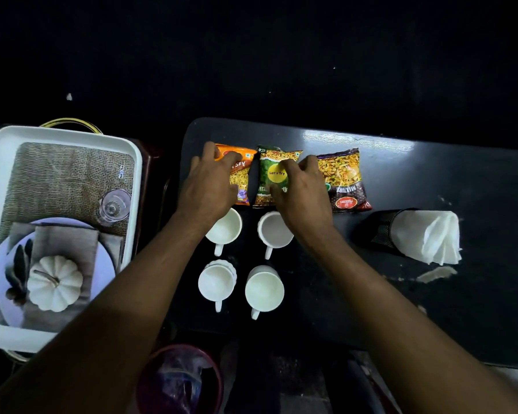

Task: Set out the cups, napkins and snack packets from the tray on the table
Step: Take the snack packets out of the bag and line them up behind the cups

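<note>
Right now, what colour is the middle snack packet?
Green, with a yellow circle: middle snack packet, best in the head view.

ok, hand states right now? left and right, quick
Left hand: fingers spread, resting on the orange snack packet, no closed grip.
Right hand: fingers curled on the green snack packet; a full grasp cannot be told.

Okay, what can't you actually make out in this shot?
Head view only:
- Orange packet: name half covered by the left hand.
- Green packet: lower text hidden by the right hand.
- Far cups: partly under both wrists.
- Napkin holder: lying on its side, base lost in shadow.
- Tray: left edge cut off by the frame.
</note>
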